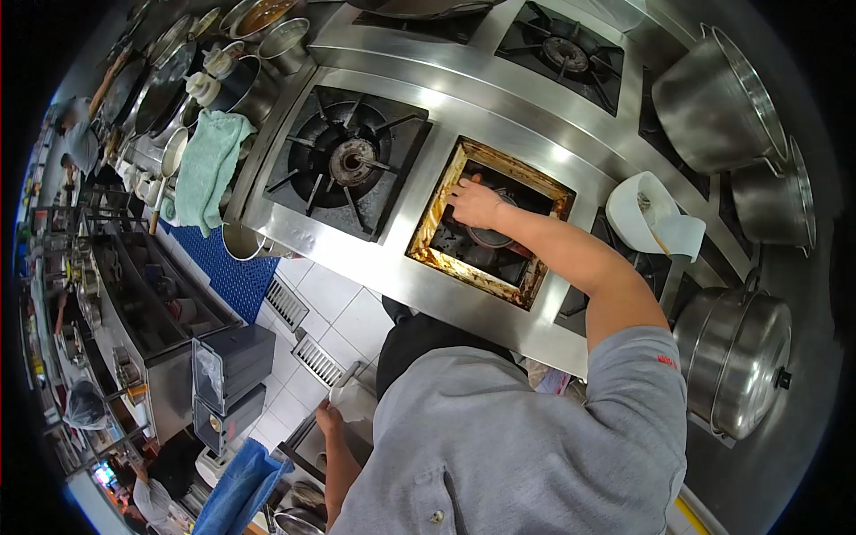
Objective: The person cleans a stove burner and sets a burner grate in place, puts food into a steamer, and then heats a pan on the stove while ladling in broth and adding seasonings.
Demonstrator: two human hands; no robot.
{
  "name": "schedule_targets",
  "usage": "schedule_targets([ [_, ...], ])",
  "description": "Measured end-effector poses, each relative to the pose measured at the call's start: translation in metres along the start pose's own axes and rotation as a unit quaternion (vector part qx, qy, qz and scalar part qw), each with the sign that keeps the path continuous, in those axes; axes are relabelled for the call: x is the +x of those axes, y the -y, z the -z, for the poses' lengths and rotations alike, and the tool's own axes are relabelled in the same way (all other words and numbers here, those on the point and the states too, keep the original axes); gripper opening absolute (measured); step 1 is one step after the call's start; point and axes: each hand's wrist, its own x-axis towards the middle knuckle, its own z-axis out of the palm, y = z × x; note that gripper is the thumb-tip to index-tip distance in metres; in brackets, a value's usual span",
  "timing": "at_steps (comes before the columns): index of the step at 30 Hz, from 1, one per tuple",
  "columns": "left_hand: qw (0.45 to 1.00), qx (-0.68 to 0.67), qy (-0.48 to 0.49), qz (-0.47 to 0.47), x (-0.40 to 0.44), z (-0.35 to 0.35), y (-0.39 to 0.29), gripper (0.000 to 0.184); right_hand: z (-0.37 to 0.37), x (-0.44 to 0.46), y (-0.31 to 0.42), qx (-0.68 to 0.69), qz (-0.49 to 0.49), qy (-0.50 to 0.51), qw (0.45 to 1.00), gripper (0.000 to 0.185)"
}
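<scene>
My right hand (pixel 479 205) reaches down into an open square burner well (pixel 559 207) in the steel stove top. Its fingers are curled near the well's far left inner edge, and what they grip is hidden. Brown, greasy grime coats the well's rim, and dark burner parts (pixel 486 254) lie below my hand. Low at my left side, my left hand (pixel 329 419) is closed at the edge of a pale white thing (pixel 354 401), whose kind I cannot make out.
Left of the well sits a burner with its grate (pixel 352 162). A white scoop-like container (pixel 644 214) stands to the right, near large steel pots (pixel 718 102) and a lidded pot (pixel 736 361). A green towel (pixel 207 169) hangs at left; grey bins (pixel 234 366) stand on the floor behind.
</scene>
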Motion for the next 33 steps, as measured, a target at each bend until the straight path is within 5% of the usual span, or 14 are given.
schedule_targets([
  [6,0.997,-0.070,-0.020,-0.002,0.009,0.013,-0.057,0.040,0.028,-0.013,0.009,0.010,-0.092,-0.032,0.995,0.013],
  [12,0.999,-0.040,0.000,0.013,0.038,-0.014,-0.029,0.042,0.024,-0.028,0.042,0.053,-0.231,0.007,0.971,0.015],
  [15,0.998,-0.057,-0.021,-0.033,0.037,-0.012,-0.014,0.042,0.059,-0.075,0.045,0.244,-0.416,-0.017,0.876,0.020],
  [17,0.998,-0.054,-0.007,-0.021,0.044,-0.010,-0.006,0.044,0.027,-0.108,0.042,0.382,-0.479,-0.123,0.781,0.023],
  [18,0.998,-0.066,0.004,-0.013,0.042,0.000,-0.019,0.043,0.013,-0.125,0.046,0.353,-0.485,-0.160,0.784,0.023],
  [22,0.986,-0.153,-0.049,-0.046,0.073,0.024,-0.074,0.039,-0.007,-0.151,0.076,0.496,-0.608,-0.211,0.583,0.044],
  [25,0.960,-0.197,-0.012,-0.201,0.055,0.075,-0.174,0.037,0.012,-0.142,0.098,0.610,-0.637,-0.272,0.385,0.041],
  [30,0.888,-0.316,0.019,-0.335,0.049,0.113,-0.282,0.033,-0.041,-0.122,0.147,0.415,-0.712,-0.334,0.458,0.026],
  [33,0.853,-0.340,0.059,-0.392,0.031,0.122,-0.345,0.031,-0.015,-0.119,0.178,0.466,-0.767,-0.318,0.304,0.018],
])
